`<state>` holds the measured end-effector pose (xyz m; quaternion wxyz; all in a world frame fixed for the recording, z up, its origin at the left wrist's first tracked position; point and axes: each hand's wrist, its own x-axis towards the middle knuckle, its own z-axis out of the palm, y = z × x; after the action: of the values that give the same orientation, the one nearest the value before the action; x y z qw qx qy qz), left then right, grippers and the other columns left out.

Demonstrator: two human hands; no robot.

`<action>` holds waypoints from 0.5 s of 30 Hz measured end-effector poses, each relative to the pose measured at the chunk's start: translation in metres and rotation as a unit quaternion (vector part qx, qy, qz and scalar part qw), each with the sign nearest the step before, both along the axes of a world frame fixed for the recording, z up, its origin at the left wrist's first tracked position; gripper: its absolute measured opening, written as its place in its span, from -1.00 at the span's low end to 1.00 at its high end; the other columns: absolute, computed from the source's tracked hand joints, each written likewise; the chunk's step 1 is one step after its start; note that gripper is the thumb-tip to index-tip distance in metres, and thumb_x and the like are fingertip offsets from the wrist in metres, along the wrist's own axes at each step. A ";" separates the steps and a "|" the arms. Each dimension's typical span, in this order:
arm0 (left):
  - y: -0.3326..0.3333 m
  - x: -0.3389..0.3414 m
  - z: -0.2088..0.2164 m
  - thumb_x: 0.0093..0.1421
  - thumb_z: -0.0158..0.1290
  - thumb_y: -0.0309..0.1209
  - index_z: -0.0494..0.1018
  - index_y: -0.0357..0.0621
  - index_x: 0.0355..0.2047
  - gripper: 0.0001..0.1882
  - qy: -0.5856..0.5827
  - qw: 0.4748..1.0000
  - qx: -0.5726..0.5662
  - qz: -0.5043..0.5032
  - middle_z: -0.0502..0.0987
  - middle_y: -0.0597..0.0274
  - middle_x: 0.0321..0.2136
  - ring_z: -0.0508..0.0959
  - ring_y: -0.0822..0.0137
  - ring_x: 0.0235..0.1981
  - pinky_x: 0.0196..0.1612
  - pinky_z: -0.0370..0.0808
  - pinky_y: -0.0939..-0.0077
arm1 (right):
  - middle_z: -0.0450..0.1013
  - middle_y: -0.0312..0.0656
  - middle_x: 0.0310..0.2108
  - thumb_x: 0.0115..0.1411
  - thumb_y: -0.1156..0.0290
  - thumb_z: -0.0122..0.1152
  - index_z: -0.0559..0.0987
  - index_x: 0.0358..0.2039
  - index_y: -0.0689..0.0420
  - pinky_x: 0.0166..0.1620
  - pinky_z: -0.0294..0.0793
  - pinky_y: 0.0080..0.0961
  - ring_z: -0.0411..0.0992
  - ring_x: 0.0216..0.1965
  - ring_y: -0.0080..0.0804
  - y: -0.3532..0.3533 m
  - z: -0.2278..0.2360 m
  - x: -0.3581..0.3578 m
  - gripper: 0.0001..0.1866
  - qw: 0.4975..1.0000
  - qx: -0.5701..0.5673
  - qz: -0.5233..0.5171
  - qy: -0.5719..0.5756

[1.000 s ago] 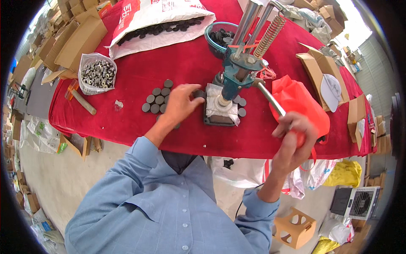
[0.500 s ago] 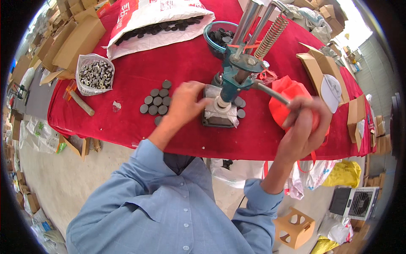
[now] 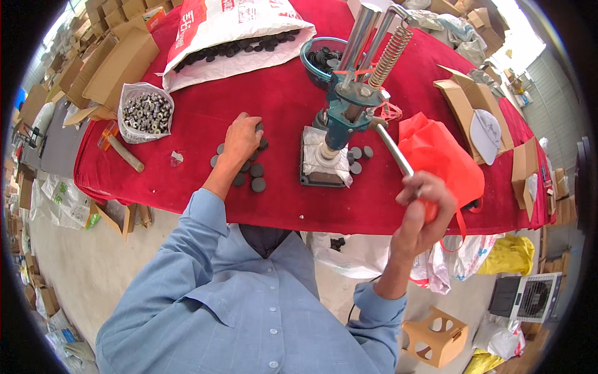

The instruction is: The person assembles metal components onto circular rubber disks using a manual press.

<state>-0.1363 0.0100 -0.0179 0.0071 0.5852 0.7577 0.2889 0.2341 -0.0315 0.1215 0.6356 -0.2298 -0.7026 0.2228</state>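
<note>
My left hand (image 3: 240, 142) is over a cluster of round black discs (image 3: 258, 184) on the red cloth. Its fingers are closed at the top of the cluster, pinching a dark disc (image 3: 259, 126); the palm hides several others. To the right stands a green hand press (image 3: 346, 112) with a steel spring and a pale ram over a plastic-covered base (image 3: 324, 168). My right hand (image 3: 427, 206) is wrapped round the red-knobbed end of the press lever (image 3: 395, 151), which slopes down toward me. Several discs (image 3: 355, 161) lie right beside the base.
A white sack (image 3: 233, 43) spills black discs, and a blue basin (image 3: 308, 59) behind the press holds more. At left are a bag of metal parts (image 3: 146, 112) and a hammer (image 3: 126, 154). A red bag (image 3: 442, 156) lies close to the lever; cardboard boxes (image 3: 476, 106) stand at right.
My left hand has moved left from the press base to the disc cluster, and some discs have shifted right. My right hand has lowered a little toward me with the lever.
</note>
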 end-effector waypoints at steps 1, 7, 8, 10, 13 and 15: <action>0.000 -0.001 -0.001 0.11 0.30 -0.40 0.68 -0.18 -0.03 -0.62 -0.001 1.000 0.013 -0.015 0.63 -0.09 -0.17 0.64 -0.10 -0.10 0.00 0.58 0.08 | 0.51 0.01 -0.14 0.38 0.47 0.12 0.39 -0.04 0.19 -0.28 0.49 -0.57 0.43 -0.38 -0.52 0.006 0.018 -0.004 -0.80 1.000 -0.023 0.004 0.005; -0.001 -0.001 0.007 0.08 0.36 -0.38 0.66 -0.21 0.00 -0.56 -0.022 0.998 -0.013 -0.049 0.64 -0.05 -0.19 0.67 -0.07 -0.16 -0.03 0.62 0.07 | 0.50 -0.24 -0.23 0.39 0.42 0.19 0.52 -0.10 0.19 -0.35 0.42 -0.67 0.40 -0.39 -0.65 0.055 0.093 -0.030 -0.85 0.992 -0.120 -0.027 -0.010; -0.002 0.007 0.011 0.08 0.36 -0.38 0.66 -0.21 0.00 -0.56 -0.022 0.998 -0.011 -0.052 0.64 -0.05 -0.19 0.67 -0.07 -0.16 -0.03 0.62 0.07 | 0.50 -0.25 -0.27 0.39 0.39 0.20 0.53 -0.12 0.18 -0.36 0.42 -0.66 0.40 -0.40 -0.64 0.063 0.098 -0.031 -0.85 0.993 -0.114 -0.020 -0.012; -0.011 0.031 0.029 0.07 0.39 -0.35 0.60 -0.22 0.07 -0.46 -0.117 0.992 0.015 -0.050 0.67 -0.04 -0.20 0.69 0.04 -0.26 -0.11 0.64 0.16 | 0.50 -0.25 -0.32 0.39 0.36 0.21 0.55 -0.15 0.18 -0.37 0.42 -0.64 0.40 -0.41 -0.63 0.078 0.107 -0.038 -0.84 0.994 -0.109 -0.011 -0.010; -0.020 0.081 0.041 0.04 0.42 -0.38 0.48 -0.25 0.18 -0.32 -0.210 0.969 0.046 -0.121 0.69 -0.05 -0.22 0.70 0.14 -0.33 -0.21 0.65 0.24 | 0.49 -0.26 -0.42 0.39 0.31 0.21 0.56 -0.16 0.20 -0.37 0.42 -0.62 0.42 -0.43 -0.60 0.093 0.119 -0.048 -0.80 0.992 -0.122 -0.012 -0.015; -0.018 0.112 0.036 0.04 0.47 -0.45 0.39 -0.20 0.24 -0.24 -0.246 0.951 0.051 -0.181 0.69 0.02 -0.22 0.68 0.25 -0.35 -0.25 0.64 0.35 | 0.49 -0.25 -0.48 0.39 0.27 0.20 0.56 -0.15 0.21 -0.39 0.41 -0.60 0.43 -0.45 -0.58 0.103 0.125 -0.046 -0.76 0.989 -0.127 -0.030 -0.063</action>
<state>-0.0246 -0.0080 0.0185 0.2158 0.6227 0.5983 0.4557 0.1879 0.0712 0.2467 0.5626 -0.3433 -0.6998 0.2757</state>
